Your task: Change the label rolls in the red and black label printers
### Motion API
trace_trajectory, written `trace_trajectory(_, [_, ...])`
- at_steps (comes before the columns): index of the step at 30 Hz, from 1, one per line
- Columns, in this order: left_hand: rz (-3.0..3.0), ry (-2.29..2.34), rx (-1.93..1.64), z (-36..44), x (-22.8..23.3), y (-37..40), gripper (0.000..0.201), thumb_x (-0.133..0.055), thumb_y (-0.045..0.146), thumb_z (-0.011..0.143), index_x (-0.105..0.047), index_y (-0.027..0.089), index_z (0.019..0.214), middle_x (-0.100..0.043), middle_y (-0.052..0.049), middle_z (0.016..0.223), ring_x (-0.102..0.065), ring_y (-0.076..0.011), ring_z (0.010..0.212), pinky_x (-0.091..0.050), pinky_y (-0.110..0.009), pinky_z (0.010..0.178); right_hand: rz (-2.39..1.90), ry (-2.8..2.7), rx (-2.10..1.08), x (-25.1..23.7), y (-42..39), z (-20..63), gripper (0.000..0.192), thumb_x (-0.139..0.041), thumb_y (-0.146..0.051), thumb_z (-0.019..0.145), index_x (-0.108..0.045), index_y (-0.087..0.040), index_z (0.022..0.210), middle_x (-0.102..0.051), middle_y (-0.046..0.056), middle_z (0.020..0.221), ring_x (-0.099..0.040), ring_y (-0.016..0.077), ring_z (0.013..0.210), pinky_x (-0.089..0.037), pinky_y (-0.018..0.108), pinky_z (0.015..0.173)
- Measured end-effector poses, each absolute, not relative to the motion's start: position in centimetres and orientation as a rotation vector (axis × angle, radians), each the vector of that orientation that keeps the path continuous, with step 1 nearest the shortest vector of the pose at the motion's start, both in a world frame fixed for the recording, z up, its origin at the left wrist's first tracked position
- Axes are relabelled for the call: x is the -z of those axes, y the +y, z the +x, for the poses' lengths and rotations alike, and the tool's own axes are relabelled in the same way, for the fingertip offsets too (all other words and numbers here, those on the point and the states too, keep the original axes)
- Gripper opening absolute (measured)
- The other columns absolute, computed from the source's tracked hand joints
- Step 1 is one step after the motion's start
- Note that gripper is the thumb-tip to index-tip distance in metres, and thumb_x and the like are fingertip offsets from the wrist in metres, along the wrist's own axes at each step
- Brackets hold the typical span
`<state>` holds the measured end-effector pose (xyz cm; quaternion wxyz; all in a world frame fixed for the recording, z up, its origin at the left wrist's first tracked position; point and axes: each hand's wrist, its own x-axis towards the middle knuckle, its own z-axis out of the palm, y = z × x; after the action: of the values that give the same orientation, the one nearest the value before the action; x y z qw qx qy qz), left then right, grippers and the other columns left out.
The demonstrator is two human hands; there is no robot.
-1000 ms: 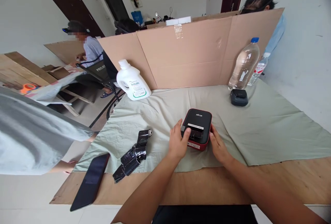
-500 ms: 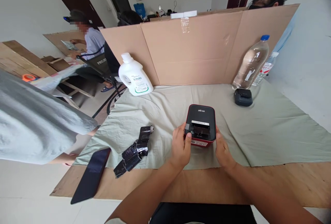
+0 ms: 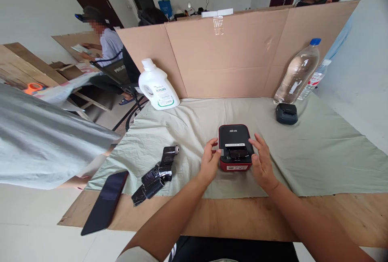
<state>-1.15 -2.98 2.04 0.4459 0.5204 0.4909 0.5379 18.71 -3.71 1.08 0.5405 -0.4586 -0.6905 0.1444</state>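
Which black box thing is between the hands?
The bigger black-and-red box, between the left hand and right hand. The small all-black box sits by the bottle.

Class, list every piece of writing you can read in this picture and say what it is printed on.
"PROJE", cut off: back of the black chair.
White logo on the label printer: too small.
White jug label: blurred.
Clear bottle label: unreadable.

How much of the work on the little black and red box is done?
A black ribbon roll already lies loose on the green cloth, left of the box. Right now the left hand and right hand flank the black and red printer, fingers open at its sides. Its top slot looks open, so closing seems left.
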Motion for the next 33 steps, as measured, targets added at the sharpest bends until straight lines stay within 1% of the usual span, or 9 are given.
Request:
trace_trajectory(3, [1.134, 0.944, -1.259, -1.0, -2.3, -1.1, 0.065, -0.055, 0.018, 0.07, -0.049, 0.027, 0.134, -0.035, -0.002, 0.153, -0.029, -0.0254, 0.142, -0.029, -0.04, 0.113, -0.964, -1.79, -0.062, -1.6, -3.7, 18.3, 0.026, -0.045, -0.039, 0.093, -0.063, -0.023, 0.104, -0.043, 0.009, 0.143, -0.04, 0.0317, 0.133, -0.038, 0.058, 0.106])
trace_trajectory(6, [1.007, 0.829, -1.252, -0.6, -2.2, -0.4, 0.073, -0.052, 0.012, 0.058, -0.054, 0.027, 0.129, -0.024, 0.004, 0.159, -0.021, -0.0254, 0.146, -0.024, -0.038, 0.117, -0.908, -1.819, 0.057, -1.0, -3.9, 17.8, 0.019, -0.052, -0.037, 0.089, -0.061, -0.022, 0.097, -0.047, 0.01, 0.136, -0.043, 0.0328, 0.129, -0.042, 0.057, 0.101])
trace_trajectory(9, [0.939, 0.787, -1.297, -0.1, -2.1, -0.5, 0.074, -0.051, 0.011, 0.055, -0.054, 0.027, 0.128, -0.028, 0.004, 0.157, -0.023, -0.0254, 0.145, -0.025, -0.039, 0.117, -0.911, -1.803, 0.076, -0.3, -4.0, 17.5, 0.02, -0.057, -0.038, 0.087, -0.058, -0.022, 0.099, -0.048, 0.012, 0.133, -0.044, 0.0337, 0.128, -0.043, 0.057, 0.099])
trace_trajectory(12, [0.908, 0.776, -1.343, 0.3, -2.1, -0.5, 0.083, -0.049, 0.009, 0.053, -0.046, 0.028, 0.134, -0.037, 0.001, 0.152, -0.027, -0.0237, 0.144, -0.026, -0.039, 0.117, -0.914, -1.796, 0.074, 0.0, -3.9, 17.3, 0.023, -0.06, -0.039, 0.085, -0.056, -0.021, 0.098, -0.046, 0.013, 0.134, -0.043, 0.0347, 0.128, -0.043, 0.058, 0.099])
trace_trajectory(17, [0.893, 0.798, -1.379, 0.6, -2.1, -0.5, 0.098, -0.05, 0.007, 0.055, -0.024, 0.036, 0.145, -0.03, 0.001, 0.155, -0.027, -0.0212, 0.144, -0.028, -0.038, 0.115, -0.947, -1.793, 0.075, -0.2, -4.0, 17.0, 0.025, -0.061, -0.039, 0.084, -0.054, -0.021, 0.099, -0.045, 0.013, 0.134, -0.041, 0.0354, 0.13, -0.043, 0.059, 0.1])
trace_trajectory(20, [0.897, 0.796, -1.411, 0.8, -1.7, -0.6, 0.099, -0.05, 0.007, 0.056, -0.02, 0.037, 0.146, -0.028, 0.0, 0.155, -0.026, -0.0212, 0.144, -0.028, -0.039, 0.114, -0.96, -1.788, 0.092, -0.1, -4.0, 17.0, 0.025, -0.062, -0.039, 0.083, -0.054, -0.022, 0.1, -0.045, 0.013, 0.136, -0.04, 0.0359, 0.132, -0.043, 0.059, 0.1])
trace_trajectory(24, [0.914, 0.802, -1.424, 0.9, -1.0, -0.6, 0.086, -0.05, 0.009, 0.055, -0.034, 0.029, 0.138, -0.033, -0.002, 0.153, -0.026, -0.0206, 0.144, -0.025, -0.036, 0.116, -0.898, -1.807, 0.072, 0.1, -3.7, 17.3, 0.039, -0.058, -0.045, 0.086, -0.05, -0.022, 0.116, -0.049, 0.015, 0.131, -0.048, 0.0329, 0.125, -0.046, 0.058, 0.097])
trace_trajectory(27, [0.956, 0.845, -1.366, 0.5, -1.3, -0.7, 0.069, -0.051, 0.013, 0.059, -0.046, 0.024, 0.127, -0.044, -0.005, 0.145, -0.038, -0.0245, 0.136, -0.03, -0.041, 0.112, -0.85, -1.801, 0.05, 0.4, -3.3, 17.6, 0.054, -0.054, -0.051, 0.087, -0.041, -0.02, 0.13, -0.052, 0.016, 0.127, -0.051, 0.0315, 0.12, -0.048, 0.056, 0.093])
trace_trajectory(33, [1.614, 1.237, -1.384, -0.2, -5.3, 0.4, 0.029, -0.056, 0.023, 0.078, -0.065, 0.023, 0.105, -0.064, -0.006, 0.115, -0.052, -0.0251, 0.116, -0.034, -0.041, 0.107, -0.832, -1.754, -0.001, 0.6, -3.2, 17.7, 0.062, -0.05, -0.055, 0.089, -0.035, -0.02, 0.138, -0.052, 0.016, 0.127, -0.053, 0.0307, 0.116, -0.049, 0.055, 0.092])
